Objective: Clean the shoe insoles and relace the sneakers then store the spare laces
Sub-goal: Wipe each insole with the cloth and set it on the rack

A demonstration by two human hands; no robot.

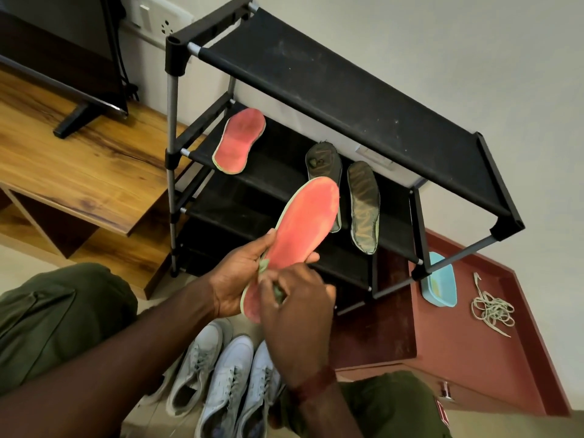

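**Current state.** The left hand [237,276] grips the red insole [303,226] near its heel, with the thumb on one edge and the fingers curled under the other. The toe end points up toward the rack [347,90]. The right hand [297,308] pinches a small green cloth [278,294] against the heel end. The step in hand appears to be wiping.

**Hazards.**
- Bending: the insole looks thin and is supported at one end only. Heavy pressure from the cloth is likely to fold it or twist it out of the grip, dropping it onto the sneakers [227,374] on the floor directly below.
- Collision: the raised toe end is near the two dark insoles [363,207] on the shelf. A long stroke may knock them off.
- Cloth slip: the cloth is bunched in a fingertip pinch and may pull free during a stroke.
- Moisture: it cannot be told whether the cloth is damp. A wet insole refitted early would trap moisture.
- Laces: the laces [491,311] lie tangled on the red desk [395,327] near the blue tub [441,286]. They may knot during relacing.
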